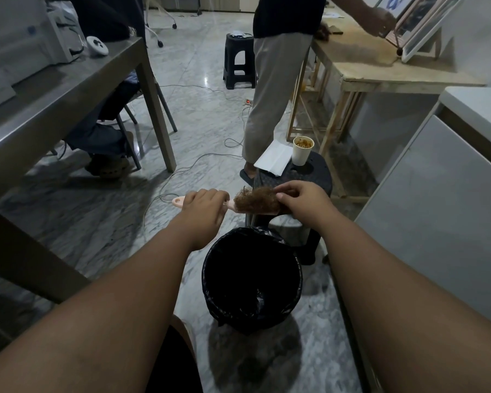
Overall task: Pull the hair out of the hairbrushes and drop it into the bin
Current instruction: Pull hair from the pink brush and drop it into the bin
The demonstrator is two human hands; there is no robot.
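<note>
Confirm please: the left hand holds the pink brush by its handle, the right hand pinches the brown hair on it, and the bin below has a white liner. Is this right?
Not quite: the bin has a black liner, not white, as the head view shows. The rest stands: the left hand holds the pink brush by its handle and the right hand pinches the brown hair on it.

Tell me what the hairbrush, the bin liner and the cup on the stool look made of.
Hairbrush: likely plastic, smooth matte pink handle with moulded hole. Bin liner: thin black plastic film, glossy and crinkled at the rim. Cup: probably paper, matte white.
</note>
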